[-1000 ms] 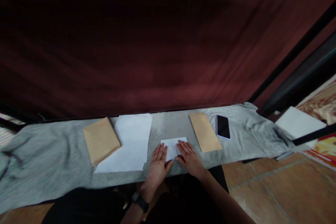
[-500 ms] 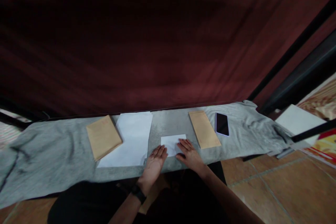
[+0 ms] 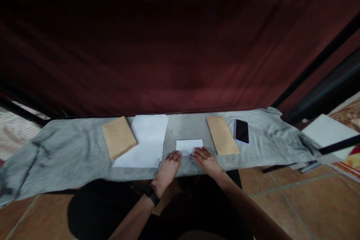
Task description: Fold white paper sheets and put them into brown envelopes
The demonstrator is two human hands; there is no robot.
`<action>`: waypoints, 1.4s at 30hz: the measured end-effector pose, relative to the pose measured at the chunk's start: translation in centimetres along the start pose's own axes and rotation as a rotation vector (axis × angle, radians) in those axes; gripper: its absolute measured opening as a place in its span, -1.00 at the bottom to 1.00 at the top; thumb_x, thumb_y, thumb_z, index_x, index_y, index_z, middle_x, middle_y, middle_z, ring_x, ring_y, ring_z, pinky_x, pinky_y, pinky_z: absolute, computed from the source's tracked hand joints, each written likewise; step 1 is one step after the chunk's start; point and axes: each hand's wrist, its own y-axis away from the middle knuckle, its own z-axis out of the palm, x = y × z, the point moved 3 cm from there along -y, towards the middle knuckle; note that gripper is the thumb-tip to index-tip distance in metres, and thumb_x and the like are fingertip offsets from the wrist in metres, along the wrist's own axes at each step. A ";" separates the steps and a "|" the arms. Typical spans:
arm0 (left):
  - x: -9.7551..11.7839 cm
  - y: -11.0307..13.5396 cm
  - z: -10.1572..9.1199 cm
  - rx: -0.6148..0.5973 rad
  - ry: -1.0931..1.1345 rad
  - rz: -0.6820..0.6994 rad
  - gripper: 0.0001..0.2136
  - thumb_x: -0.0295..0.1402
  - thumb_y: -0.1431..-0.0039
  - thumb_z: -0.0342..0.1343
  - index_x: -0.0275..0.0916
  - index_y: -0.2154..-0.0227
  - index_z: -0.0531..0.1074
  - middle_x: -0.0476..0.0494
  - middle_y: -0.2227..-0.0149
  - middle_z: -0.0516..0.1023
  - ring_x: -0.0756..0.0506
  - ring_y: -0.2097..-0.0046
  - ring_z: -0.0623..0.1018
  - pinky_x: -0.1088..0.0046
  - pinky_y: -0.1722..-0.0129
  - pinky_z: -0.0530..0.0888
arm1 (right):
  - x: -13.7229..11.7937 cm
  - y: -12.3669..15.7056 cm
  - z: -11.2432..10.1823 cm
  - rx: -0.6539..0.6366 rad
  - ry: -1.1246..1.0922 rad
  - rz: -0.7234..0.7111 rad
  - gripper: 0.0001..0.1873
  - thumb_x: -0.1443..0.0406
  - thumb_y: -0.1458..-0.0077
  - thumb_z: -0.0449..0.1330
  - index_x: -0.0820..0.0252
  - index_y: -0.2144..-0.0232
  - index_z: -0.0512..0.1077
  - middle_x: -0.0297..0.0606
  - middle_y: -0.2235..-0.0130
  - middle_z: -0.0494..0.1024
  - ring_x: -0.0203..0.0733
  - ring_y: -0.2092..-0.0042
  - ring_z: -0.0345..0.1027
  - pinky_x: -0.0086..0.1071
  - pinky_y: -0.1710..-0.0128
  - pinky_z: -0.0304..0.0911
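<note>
Small white paper (image 3: 189, 144): looks shallower front to back than half a second ago; lies on grey cloth (image 3: 67, 146).
Left hand (image 3: 170, 163): touches near left corner, with fingers together.
Right hand (image 3: 207, 160): touches near right corner, with fingers slightly spread; pinching or pressing, cannot tell for either in dim light.
Crease: could skew through uneven pressure or slipping cloth.
Room: open beyond paper; tighter toward cloth's near edge, between white sheets (image 3: 149, 138) and brown envelope (image 3: 222, 135).

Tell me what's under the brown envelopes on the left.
White paper sheets show from beneath the right side of the brown envelopes; grey cloth shows along their left. The sheets' covered part is hidden, as is anything else underneath.
</note>
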 end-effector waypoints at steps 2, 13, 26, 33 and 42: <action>0.0 -0.2 -0.8 -0.001 0.055 -0.075 -0.63 -0.62 -0.22 -0.12 -0.25 0.03 0.48 -0.25 -0.03 0.59 -0.15 -0.05 0.58 0.32 -0.06 0.47 | 0.1 0.1 -0.3 -0.015 -0.022 -0.007 -0.67 0.43 -0.30 0.11 0.09 -0.03 0.52 -0.20 -0.10 0.56 -0.13 -0.14 0.43 -0.13 -0.27 0.23; -0.6 -1.7 -2.4 0.263 1.112 -0.535 -0.82 -0.22 0.02 0.24 -0.18 0.60 0.47 0.05 0.60 0.41 -0.04 0.47 0.39 0.48 0.43 0.28 | 2.4 -1.3 -2.4 0.276 -0.403 0.313 -0.69 0.19 -0.34 0.06 0.04 -0.04 0.47 -0.18 -0.19 0.45 -0.09 -0.21 0.33 -0.13 -0.20 0.29; 0.6 -1.9 -3.2 0.419 1.548 -0.786 -0.70 -0.09 0.15 0.32 -0.23 0.49 0.47 0.05 0.52 0.44 0.02 0.46 0.42 0.51 0.43 0.37 | 2.4 0.0 2.0 0.481 -0.507 0.638 -0.29 0.19 -0.29 0.03 0.14 -0.40 -0.05 -0.03 -0.36 0.19 -0.02 -0.31 0.18 -0.11 -0.19 0.30; -1.8 -1.3 -3.2 0.609 1.454 -0.832 -0.65 -0.06 0.11 0.29 -0.23 0.41 0.43 0.08 0.53 0.46 0.02 0.52 0.46 0.49 0.47 0.45 | 5.2 -1.4 1.4 0.484 -0.521 0.616 -0.46 0.34 -0.14 0.03 0.24 -0.18 0.33 0.00 -0.11 0.48 -0.02 -0.14 0.38 -0.16 -0.10 0.38; -1.7 0.4 0.9 0.501 1.370 -0.897 -0.71 -0.13 0.07 0.26 -0.17 0.46 0.31 0.10 0.65 0.44 -0.09 0.62 0.54 0.49 0.66 0.41 | 5.0 -4.4 -1.1 0.366 -0.226 0.476 -0.46 0.44 -0.19 0.00 0.18 -0.21 0.33 -0.02 -0.34 0.20 0.02 -0.34 0.12 -0.01 -0.24 0.24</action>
